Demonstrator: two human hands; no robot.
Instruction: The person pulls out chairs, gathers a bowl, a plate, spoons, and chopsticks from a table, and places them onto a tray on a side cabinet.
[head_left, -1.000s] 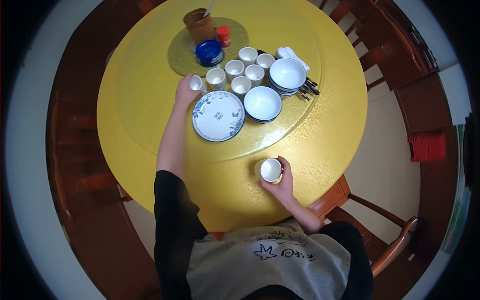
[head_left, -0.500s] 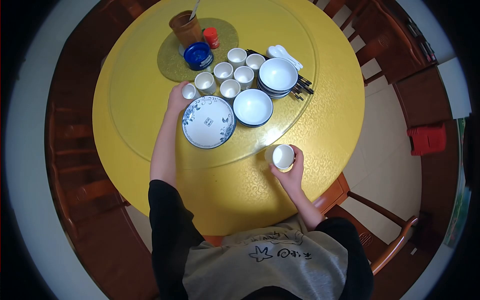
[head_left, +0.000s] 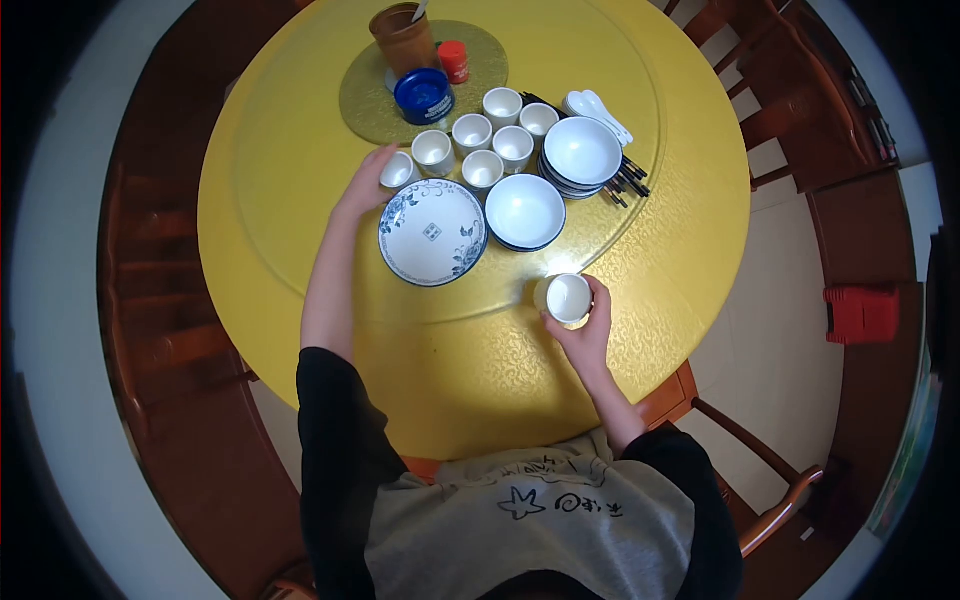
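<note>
My right hand is wrapped round a white cup near the front right of the yellow round table. At the left end of a group of cups, my left hand touches another white cup, its fingers curved round the far left side. Just in front of that cup lies a white plate with blue flowers. Several more white cups stand together behind the plate and the white bowl. Farther right is a stack of bowls.
White spoons and dark chopsticks lie by the bowl stack. A brown container, a blue tin and a red-capped jar stand at the back. Wooden chairs surround the table; a red stool is at right.
The view has shifted, so the table items appear farther right. My left hand is still at the left cup, its fingers a little more spread. My right hand still holds its cup.
</note>
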